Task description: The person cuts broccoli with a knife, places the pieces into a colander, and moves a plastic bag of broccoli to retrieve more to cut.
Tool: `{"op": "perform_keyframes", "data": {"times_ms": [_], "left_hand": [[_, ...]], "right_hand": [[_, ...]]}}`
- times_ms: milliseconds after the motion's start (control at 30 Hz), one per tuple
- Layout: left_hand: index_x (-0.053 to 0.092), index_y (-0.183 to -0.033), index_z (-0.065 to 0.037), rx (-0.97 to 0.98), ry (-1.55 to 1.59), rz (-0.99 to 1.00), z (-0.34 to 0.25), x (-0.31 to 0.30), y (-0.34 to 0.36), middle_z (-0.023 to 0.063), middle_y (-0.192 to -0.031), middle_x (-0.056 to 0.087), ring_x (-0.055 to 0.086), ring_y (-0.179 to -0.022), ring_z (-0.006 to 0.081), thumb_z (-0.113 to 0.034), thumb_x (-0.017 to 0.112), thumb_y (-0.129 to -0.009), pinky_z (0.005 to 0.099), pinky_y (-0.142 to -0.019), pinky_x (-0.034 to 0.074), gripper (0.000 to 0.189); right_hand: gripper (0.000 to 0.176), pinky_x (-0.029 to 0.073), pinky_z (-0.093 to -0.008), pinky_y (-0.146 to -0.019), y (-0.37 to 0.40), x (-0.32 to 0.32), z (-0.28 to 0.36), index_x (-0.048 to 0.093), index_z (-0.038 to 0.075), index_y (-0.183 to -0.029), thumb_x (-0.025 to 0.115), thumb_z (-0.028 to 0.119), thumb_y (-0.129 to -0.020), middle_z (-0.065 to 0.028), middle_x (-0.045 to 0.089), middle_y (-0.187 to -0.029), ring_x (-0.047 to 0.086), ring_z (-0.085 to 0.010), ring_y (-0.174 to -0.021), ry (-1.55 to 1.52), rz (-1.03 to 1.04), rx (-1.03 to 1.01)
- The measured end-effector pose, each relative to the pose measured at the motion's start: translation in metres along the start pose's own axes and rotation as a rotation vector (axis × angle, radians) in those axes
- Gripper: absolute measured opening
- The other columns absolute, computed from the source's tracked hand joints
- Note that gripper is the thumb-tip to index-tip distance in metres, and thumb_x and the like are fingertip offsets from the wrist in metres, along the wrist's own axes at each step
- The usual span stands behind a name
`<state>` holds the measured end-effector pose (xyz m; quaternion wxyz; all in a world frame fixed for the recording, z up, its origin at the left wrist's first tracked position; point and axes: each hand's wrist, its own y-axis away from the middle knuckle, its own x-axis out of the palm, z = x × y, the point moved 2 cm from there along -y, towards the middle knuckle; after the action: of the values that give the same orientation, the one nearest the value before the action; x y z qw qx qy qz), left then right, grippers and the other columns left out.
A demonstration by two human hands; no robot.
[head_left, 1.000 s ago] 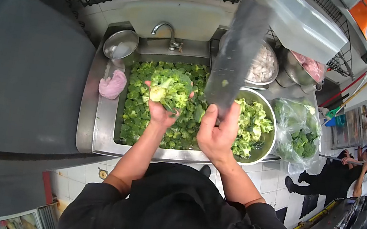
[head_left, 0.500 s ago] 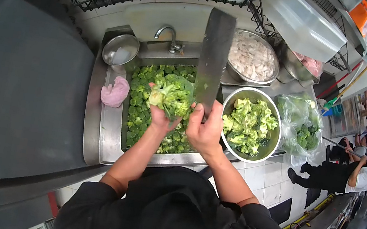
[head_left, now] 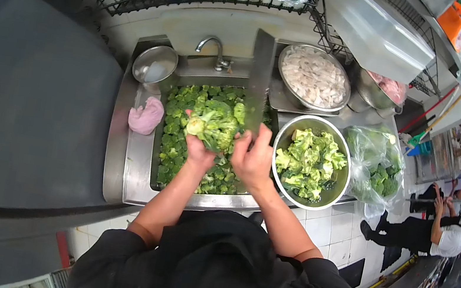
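Observation:
Over the sink, my left hand (head_left: 200, 150) holds a head of broccoli (head_left: 213, 122), its fingers mostly hidden under it. My right hand (head_left: 253, 158) is closed round the handle end of a wide cleaver (head_left: 260, 80), whose blade points up and away from me, beside the broccoli. Many cut florets (head_left: 171, 159) fill the sink basin below both hands. Right of my right hand stands a steel bowl (head_left: 345, 182) with pale green broccoli pieces (head_left: 311, 168) in it.
Left of the basin are a pink cloth (head_left: 146, 115) and a small metal bowl (head_left: 164, 77). The faucet (head_left: 215, 52) is behind. Right lie a bowl of pale sliced meat (head_left: 315, 76) and a plastic bag of broccoli (head_left: 378, 172). A person (head_left: 426, 233) stands far right.
The cleaver has turned more edge-on to the view and sits lower. The broccoli has rotated slightly in my left hand. The view has shifted a little, and the far person's arms have moved.

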<state>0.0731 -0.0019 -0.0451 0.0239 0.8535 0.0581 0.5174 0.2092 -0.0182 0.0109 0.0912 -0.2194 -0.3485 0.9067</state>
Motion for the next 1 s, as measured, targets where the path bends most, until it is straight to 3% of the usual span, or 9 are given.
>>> {"op": "perform_keyframes", "data": {"times_ms": [100,167,300,433,500,633,667,833,1000], "left_hand": [[0.055,-0.133,-0.004,-0.098,0.035,0.261,-0.017,-0.015,-0.001,0.0122,-0.123,0.066,0.066,-0.107,0.0324,-0.079,0.039,-0.090,0.0485,-0.083,0.057,0.087],[0.055,-0.132,-0.005,-0.065,-0.005,0.154,-0.022,-0.014,0.003,0.0145,-0.122,0.065,0.067,-0.103,0.0358,-0.081,0.040,-0.087,0.0507,-0.077,0.058,0.089],[0.049,-0.135,-0.006,0.022,-0.187,0.209,-0.020,0.013,0.003,0.0152,-0.121,0.064,0.068,-0.099,0.0343,-0.078,0.042,-0.089,0.0519,-0.076,0.059,0.086],[0.043,-0.139,-0.008,0.007,-0.299,0.399,0.019,0.056,-0.002,0.0156,-0.117,0.064,0.068,-0.101,0.0350,-0.074,0.044,-0.091,0.0545,-0.086,0.059,0.082],[0.043,-0.138,-0.007,-0.019,-0.249,0.401,0.057,0.061,-0.011,0.0161,-0.120,0.062,0.067,-0.104,0.0363,-0.073,0.044,-0.091,0.0550,-0.090,0.057,0.082],[0.044,-0.137,-0.004,-0.175,-0.344,0.561,0.127,0.070,-0.020,0.0172,-0.132,0.054,0.064,-0.111,0.0361,-0.072,0.045,-0.092,0.0506,-0.095,0.054,0.081],[0.045,-0.138,0.002,-0.186,-0.292,0.496,0.143,0.075,-0.013,0.0136,-0.123,0.063,0.066,-0.107,0.0219,-0.065,0.052,-0.094,0.0380,-0.094,0.055,0.081],[0.046,-0.136,0.003,-0.325,-0.312,0.589,0.183,0.092,-0.004,0.0147,-0.124,0.063,0.065,-0.109,0.0232,-0.067,0.050,-0.094,0.0383,-0.095,0.054,0.082],[0.044,-0.138,-0.001,-0.336,-0.371,0.522,0.207,0.102,-0.009,0.0127,-0.123,0.062,0.064,-0.112,0.0214,-0.070,0.048,-0.094,0.0380,-0.097,0.053,0.082]], "right_hand": [[0.025,0.050,-0.0393,-0.047,-0.009,-0.021,-0.003,0.049,-0.005,-0.118,0.055,0.002,-0.095,-0.0158,0.067,-0.072,0.066,-0.0308,-0.053,-0.084,0.104,0.135],[0.025,0.050,-0.0376,-0.048,-0.013,-0.035,0.010,0.049,-0.006,-0.118,0.055,0.000,-0.094,-0.0172,0.068,-0.078,0.066,-0.0294,-0.054,-0.143,0.160,0.110],[0.032,0.049,-0.0344,-0.049,-0.025,-0.076,0.052,0.050,-0.010,-0.121,0.059,-0.004,-0.090,-0.0152,0.068,-0.080,0.065,-0.0251,-0.054,-0.198,0.127,-0.158],[0.036,0.050,-0.0324,-0.051,-0.024,-0.119,0.044,0.051,-0.010,-0.120,0.063,-0.005,-0.086,-0.0121,0.064,-0.074,0.063,-0.0231,-0.052,-0.225,-0.031,-0.176],[0.038,0.049,-0.0347,-0.049,-0.020,-0.138,0.034,0.052,-0.010,-0.119,0.065,-0.005,-0.084,-0.0120,0.062,-0.070,0.063,-0.0248,-0.051,-0.128,0.053,-0.177],[0.030,0.049,-0.0418,-0.048,0.029,-0.165,-0.025,0.054,-0.006,-0.114,0.063,0.001,-0.086,-0.0149,0.061,-0.063,0.062,-0.0325,-0.050,0.040,0.183,0.113],[0.032,0.049,-0.0418,-0.048,0.033,-0.179,-0.030,0.053,-0.006,-0.116,0.063,0.000,-0.086,-0.0150,0.061,-0.064,0.062,-0.0326,-0.050,0.074,0.134,0.112],[0.033,0.049,-0.0381,-0.049,0.030,-0.238,-0.026,0.052,-0.008,-0.117,0.062,-0.003,-0.086,-0.0138,0.062,-0.066,0.064,-0.0294,-0.052,0.056,-0.103,0.078],[0.030,0.047,-0.0393,-0.047,0.056,-0.223,-0.072,0.053,-0.006,-0.116,0.062,-0.001,-0.088,-0.0145,0.060,-0.063,0.062,-0.0299,-0.049,0.031,0.005,0.239]]}}
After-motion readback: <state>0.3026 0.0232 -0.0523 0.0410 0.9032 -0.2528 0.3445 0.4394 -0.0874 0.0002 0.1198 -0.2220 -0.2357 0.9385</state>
